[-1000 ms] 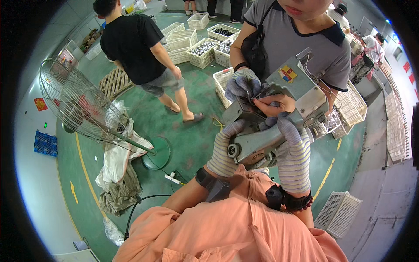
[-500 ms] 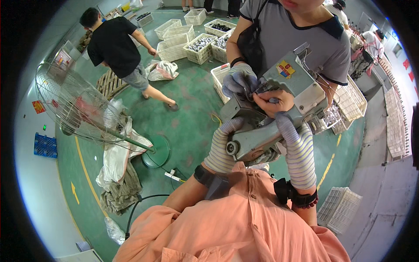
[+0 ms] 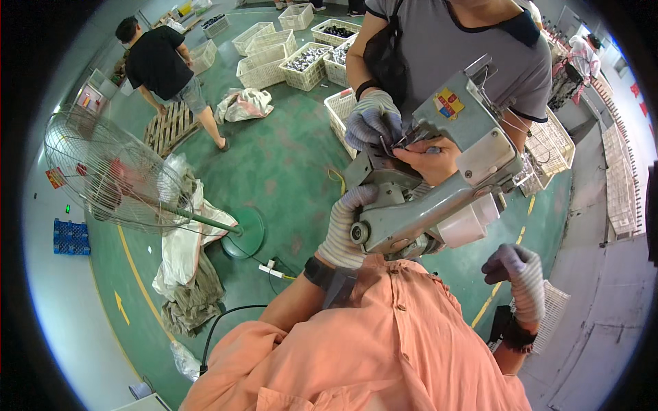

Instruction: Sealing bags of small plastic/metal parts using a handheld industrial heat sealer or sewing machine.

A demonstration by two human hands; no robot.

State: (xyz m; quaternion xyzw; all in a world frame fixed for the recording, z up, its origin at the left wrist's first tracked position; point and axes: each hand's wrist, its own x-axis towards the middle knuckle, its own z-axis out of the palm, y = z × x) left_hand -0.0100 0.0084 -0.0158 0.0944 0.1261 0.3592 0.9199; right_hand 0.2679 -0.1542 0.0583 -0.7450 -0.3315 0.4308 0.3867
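Note:
A grey-green machine (image 3: 411,212), shaped like a sewing machine head, stands in front of me. My left hand (image 3: 346,226), in a striped glove, is closed around its left side near the round knob; some fingers are hidden. My right hand (image 3: 519,272), also gloved, is in the air to the right of the machine. Its fingers are loosely bent, with nothing visible in them. Across the machine, a co-worker's gloved hand (image 3: 375,122) and second hand (image 3: 436,159) meet at a metal bracket (image 3: 377,168); the small piece between them is unclear. A white plastic container (image 3: 466,225) sits beneath the arm.
A green-based fan (image 3: 245,233) stands left, beside white sacks (image 3: 181,253) and a power strip (image 3: 272,269). White crates (image 3: 305,79) of metal parts line the back. Another crate (image 3: 554,312) is at lower right. A person (image 3: 159,65) bends by a wooden pallet (image 3: 168,129).
My right hand has left the machine and moved right and down, exposing the white container. My left hand stays on the machine. The person in black has moved left, toward the pallet.

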